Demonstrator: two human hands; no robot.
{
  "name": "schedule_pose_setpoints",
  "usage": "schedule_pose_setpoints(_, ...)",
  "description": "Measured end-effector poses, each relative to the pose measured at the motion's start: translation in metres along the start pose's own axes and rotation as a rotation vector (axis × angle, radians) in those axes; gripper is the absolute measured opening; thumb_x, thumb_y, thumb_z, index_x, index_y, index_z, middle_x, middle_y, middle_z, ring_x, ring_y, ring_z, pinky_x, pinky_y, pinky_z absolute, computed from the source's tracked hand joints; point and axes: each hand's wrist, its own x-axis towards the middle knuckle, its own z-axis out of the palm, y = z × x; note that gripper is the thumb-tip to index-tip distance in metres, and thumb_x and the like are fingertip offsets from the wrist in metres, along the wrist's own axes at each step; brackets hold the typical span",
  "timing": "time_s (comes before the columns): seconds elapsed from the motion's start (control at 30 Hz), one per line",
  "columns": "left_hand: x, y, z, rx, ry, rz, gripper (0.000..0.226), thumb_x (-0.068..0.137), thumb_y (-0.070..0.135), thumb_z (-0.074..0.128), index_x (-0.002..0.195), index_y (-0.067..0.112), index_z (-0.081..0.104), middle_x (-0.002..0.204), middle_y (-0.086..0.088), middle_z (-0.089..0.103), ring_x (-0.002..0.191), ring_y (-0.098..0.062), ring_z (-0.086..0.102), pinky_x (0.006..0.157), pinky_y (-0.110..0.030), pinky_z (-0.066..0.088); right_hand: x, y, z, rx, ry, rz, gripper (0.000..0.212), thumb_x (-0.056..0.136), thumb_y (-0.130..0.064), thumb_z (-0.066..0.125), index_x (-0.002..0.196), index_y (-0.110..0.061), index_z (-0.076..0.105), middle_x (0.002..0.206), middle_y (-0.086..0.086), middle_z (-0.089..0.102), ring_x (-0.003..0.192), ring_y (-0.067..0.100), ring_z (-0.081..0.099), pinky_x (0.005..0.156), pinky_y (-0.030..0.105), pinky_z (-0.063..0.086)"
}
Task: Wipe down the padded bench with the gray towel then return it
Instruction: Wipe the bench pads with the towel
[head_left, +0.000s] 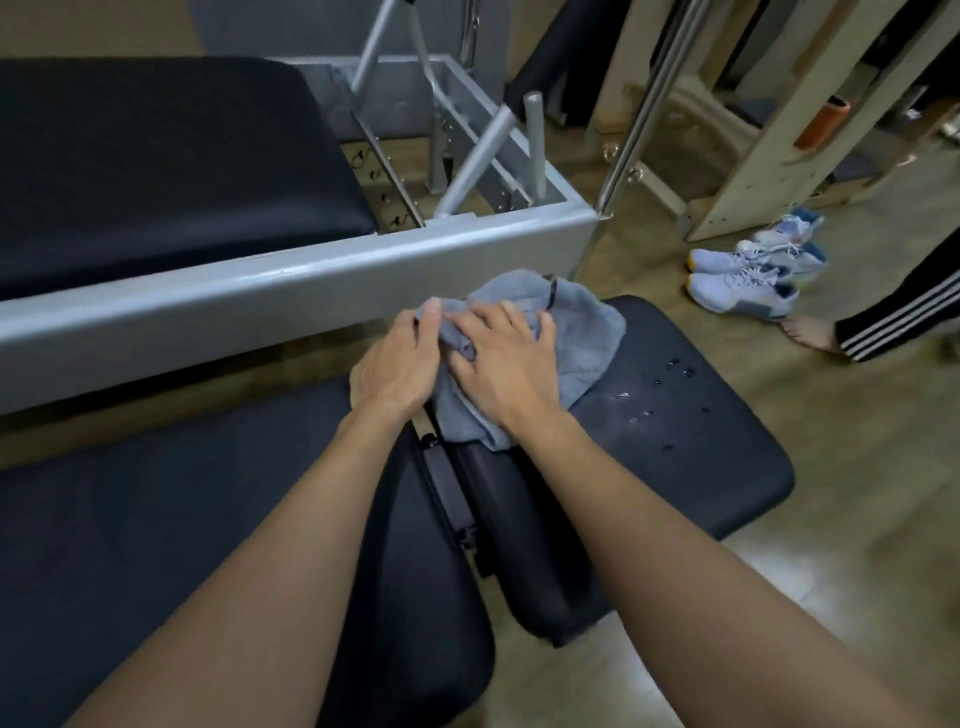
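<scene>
Gray towel (582, 332) lies bunched under both my hands on the black padded bench (727, 457): my right hand (498, 364) presses flat on it, my left hand (397, 358) pinches its near edge. I judge the wiping is underway. Water droplets (670, 384) bead just right of my right hand, so the next sweep should go there.

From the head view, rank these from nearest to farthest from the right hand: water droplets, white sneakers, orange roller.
1. Water droplets: on the bench pad just right of the right hand.
2. White sneakers: on the floor, farther right.
3. Orange roller: far upper right, among the wooden frames.
</scene>
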Motion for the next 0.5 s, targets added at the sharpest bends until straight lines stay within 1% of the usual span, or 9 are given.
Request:
schedule_pose_setpoints(0.03, -0.002, 0.001, 0.000, 0.044, 0.001, -0.001, 0.063, 0.097, 0.060, 0.015, 0.132, 0.022, 0.049, 0.132, -0.013, 0.058, 0.121, -0.032, 0.053, 0.098, -0.041, 0.036, -0.017, 0.005, -0.004, 0.015, 0.018, -0.011, 0.038, 0.085, -0.042, 0.049, 0.120, -0.033, 0.061, 0.128, -0.008, 0.058, 0.122, 0.018, 0.047, 0.102, 0.054, 0.027)
schedule_pose_setpoints(0.1, -0.008, 0.006, 0.003, 0.209, 0.014, 0.006, 0.058, 0.097, 0.058, 0.023, 0.135, 0.020, 0.046, 0.134, -0.016, 0.056, 0.123, -0.035, 0.050, 0.102, -0.046, 0.032, -0.059, 0.018, -0.016, 0.048, 0.042, -0.018, 0.044, 0.080, -0.040, 0.055, 0.122, -0.032, 0.061, 0.129, -0.004, 0.058, 0.122, 0.021, 0.049, 0.101, 0.055, 0.031)
schedule_pose_setpoints(0.17, -0.019, 0.020, 0.012, 0.318, -0.005, 0.038, 0.054, 0.098, 0.053, 0.029, 0.135, 0.018, 0.048, 0.137, -0.017, 0.053, 0.126, -0.037, 0.046, 0.106, -0.050, 0.027, -0.104, 0.034, -0.029, 0.039, 0.016, -0.027, 0.047, 0.079, -0.041, 0.057, 0.125, -0.032, 0.060, 0.131, -0.003, 0.057, 0.124, 0.023, 0.049, 0.102, 0.055, 0.031)
schedule_pose_setpoints(0.27, -0.032, 0.043, 0.031, 0.370, -0.054, 0.134, 0.051, 0.100, 0.049, 0.031, 0.134, 0.017, 0.050, 0.140, -0.015, 0.050, 0.129, -0.037, 0.042, 0.108, -0.051, 0.026, -0.166, 0.058, -0.044, -0.007, -0.015, -0.012, 0.048, 0.083, -0.046, 0.053, 0.130, -0.033, 0.056, 0.136, -0.002, 0.055, 0.128, 0.024, 0.048, 0.106, 0.055, 0.030)
schedule_pose_setpoints(0.33, -0.031, 0.048, 0.038, 0.394, -0.044, 0.144, 0.051, 0.100, 0.048, 0.028, 0.133, 0.017, 0.052, 0.139, -0.013, 0.050, 0.127, -0.035, 0.042, 0.105, -0.052, 0.027, -0.198, 0.073, -0.046, -0.036, 0.017, -0.005, 0.049, 0.084, -0.047, 0.054, 0.130, -0.033, 0.057, 0.136, -0.002, 0.057, 0.127, 0.024, 0.050, 0.106, 0.054, 0.030)
schedule_pose_setpoints(0.37, -0.027, 0.047, 0.039, 0.400, -0.015, 0.139, 0.050, 0.101, 0.047, 0.028, 0.129, 0.018, 0.056, 0.135, -0.012, 0.053, 0.125, -0.034, 0.044, 0.103, -0.052, 0.028, -0.209, 0.078, -0.046, -0.049, 0.046, -0.013, 0.048, 0.083, -0.047, 0.055, 0.129, -0.033, 0.059, 0.135, -0.002, 0.058, 0.126, 0.024, 0.051, 0.105, 0.054, 0.031)
schedule_pose_setpoints(0.43, -0.018, 0.042, 0.038, 0.356, 0.062, 0.127, 0.046, 0.102, 0.042, 0.028, 0.113, 0.017, 0.065, 0.122, -0.011, 0.061, 0.116, -0.032, 0.048, 0.097, -0.051, 0.031, -0.213, 0.084, -0.045, -0.083, 0.088, -0.048, 0.047, 0.081, -0.048, 0.057, 0.126, -0.034, 0.061, 0.131, -0.002, 0.062, 0.122, 0.024, 0.053, 0.100, 0.054, 0.033)
schedule_pose_setpoints(0.5, -0.008, 0.038, 0.038, 0.265, 0.123, 0.112, 0.049, 0.102, 0.040, 0.028, 0.096, 0.016, 0.070, 0.109, -0.010, 0.065, 0.108, -0.030, 0.051, 0.094, -0.048, 0.031, -0.192, 0.083, -0.042, -0.087, 0.094, -0.036, 0.047, 0.082, -0.048, 0.054, 0.126, -0.035, 0.060, 0.129, -0.002, 0.063, 0.120, 0.024, 0.055, 0.097, 0.054, 0.033)
